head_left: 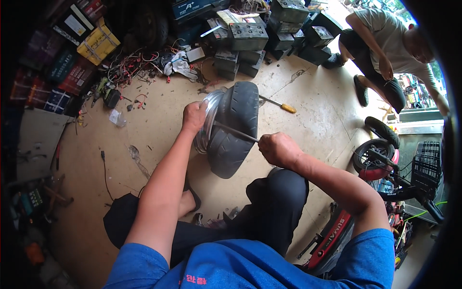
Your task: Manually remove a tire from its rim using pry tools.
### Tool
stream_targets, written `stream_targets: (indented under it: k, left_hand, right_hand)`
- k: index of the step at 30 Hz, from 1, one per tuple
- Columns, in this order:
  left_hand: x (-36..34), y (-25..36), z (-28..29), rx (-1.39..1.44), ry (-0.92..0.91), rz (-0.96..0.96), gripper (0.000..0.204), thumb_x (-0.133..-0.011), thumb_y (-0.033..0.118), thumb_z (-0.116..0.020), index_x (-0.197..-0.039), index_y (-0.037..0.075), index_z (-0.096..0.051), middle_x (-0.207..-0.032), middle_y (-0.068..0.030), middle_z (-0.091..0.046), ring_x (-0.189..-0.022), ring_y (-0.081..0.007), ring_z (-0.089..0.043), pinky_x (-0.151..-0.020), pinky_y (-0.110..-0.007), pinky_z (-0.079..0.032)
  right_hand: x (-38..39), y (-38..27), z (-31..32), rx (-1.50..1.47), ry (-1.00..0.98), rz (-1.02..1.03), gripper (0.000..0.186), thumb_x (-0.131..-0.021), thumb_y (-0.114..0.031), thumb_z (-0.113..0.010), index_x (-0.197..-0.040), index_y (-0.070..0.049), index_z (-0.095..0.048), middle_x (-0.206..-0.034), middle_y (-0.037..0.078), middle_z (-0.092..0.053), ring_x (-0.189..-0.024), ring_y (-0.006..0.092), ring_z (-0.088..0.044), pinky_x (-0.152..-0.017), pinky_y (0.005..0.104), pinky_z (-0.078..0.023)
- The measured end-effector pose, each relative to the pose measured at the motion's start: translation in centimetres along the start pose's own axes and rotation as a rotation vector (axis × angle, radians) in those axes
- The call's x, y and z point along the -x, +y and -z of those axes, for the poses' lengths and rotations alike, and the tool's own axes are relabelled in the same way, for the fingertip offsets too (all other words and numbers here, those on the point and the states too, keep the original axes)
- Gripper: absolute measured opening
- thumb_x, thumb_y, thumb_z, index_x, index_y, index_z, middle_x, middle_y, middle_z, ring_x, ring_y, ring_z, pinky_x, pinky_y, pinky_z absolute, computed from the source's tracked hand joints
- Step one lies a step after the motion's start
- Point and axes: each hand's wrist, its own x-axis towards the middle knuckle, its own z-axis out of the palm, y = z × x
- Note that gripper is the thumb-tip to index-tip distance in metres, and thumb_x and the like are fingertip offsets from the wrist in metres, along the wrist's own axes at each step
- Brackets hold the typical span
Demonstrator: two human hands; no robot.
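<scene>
Between my knees and the heaps at the far side, a worn black tyre [234, 130] stands on edge around a shiny silver wheel rim [203, 135]. My left hand [194, 116] is closed on the rim's left edge. In my right hand [280, 150], closed as a fist, is a thin metal rod [237, 131]. It runs leftward across the tread to the gap where tyre and rim meet; its handle is hidden in the fist. Beyond the tyre, a screwdriver [288, 108] with a yellow handle lies on the floor.
Stacked dark batteries [248, 36] stand at the far side. Tangled cables [139, 67] and a yellow box [98, 42] are far left. Another person [380, 53] crouches far right. A small wheel [373, 156] and a red scooter part [332, 241] lie right. A thin cable [105, 176] is left.
</scene>
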Motion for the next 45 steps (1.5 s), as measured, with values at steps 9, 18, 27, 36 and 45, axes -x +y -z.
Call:
stream_targets:
  k: [9,18,27,36,45]
  left_hand:
    - [-4.7,-2.4,0.9,-0.203,-0.035,-0.053,0.059,-0.098,0.052,-0.052,-0.085,-0.003,-0.072,-0.088,-0.0288,-0.067,-0.086,-0.0462,-0.065,-0.078,-0.048,-0.051]
    - [-3.8,3.1,-0.4,-0.239,-0.107,-0.121,0.057,-0.1,0.046,-0.049,-0.08,-0.004,-0.068,-0.083,-0.0284,-0.065,-0.084,-0.0467,-0.064,-0.076,-0.05,-0.05]
    - [-1.8,5.6,-0.6,-0.088,-0.097,-0.08,0.046,-0.102,0.032,-0.052,-0.072,-0.003,-0.059,-0.076,-0.0266,-0.06,-0.075,-0.0468,-0.06,-0.069,-0.051,-0.048]
    - [-2.1,5.7,-3.1,-0.133,-0.053,-0.024,0.038,-0.1,0.031,-0.053,-0.073,0.004,-0.059,-0.08,-0.02,-0.064,-0.073,-0.0424,-0.063,-0.066,-0.05,-0.051]
    - [0.1,6.5,-3.0,-0.132,-0.123,0.117,0.033,-0.1,0.028,-0.053,-0.082,0.002,-0.06,-0.084,-0.0251,-0.067,-0.076,-0.0464,-0.064,-0.068,-0.054,-0.052]
  right_hand:
    - [-3.5,-0.4,1.9,0.065,0.187,0.122,0.016,-0.086,-0.015,-0.058,-0.084,-0.007,-0.071,-0.084,0.021,-0.07,-0.084,0.0423,-0.069,-0.076,0.0516,-0.055]
    - [-1.6,1.0,6.4,0.085,0.031,0.024,0.019,-0.089,-0.017,-0.059,-0.091,-0.006,-0.074,-0.087,0.021,-0.071,-0.087,0.0408,-0.069,-0.08,0.0487,-0.055]
    - [-1.2,0.4,10.0,-0.121,-0.128,-0.113,0.015,-0.087,-0.009,-0.065,-0.081,-0.003,-0.053,-0.067,0.019,-0.059,-0.064,0.0423,-0.062,-0.058,0.0474,-0.051]
    - [-3.4,3.5,7.9,0.035,-0.296,-0.281,0.014,-0.092,-0.018,-0.057,-0.091,-0.008,-0.068,-0.074,0.018,-0.069,-0.07,0.0383,-0.069,-0.066,0.048,-0.055]
    - [-0.4,4.9,3.2,0.001,-0.276,-0.233,0.014,-0.091,-0.02,-0.059,-0.094,-0.009,-0.067,-0.071,0.017,-0.068,-0.065,0.0358,-0.069,-0.061,0.0469,-0.056]
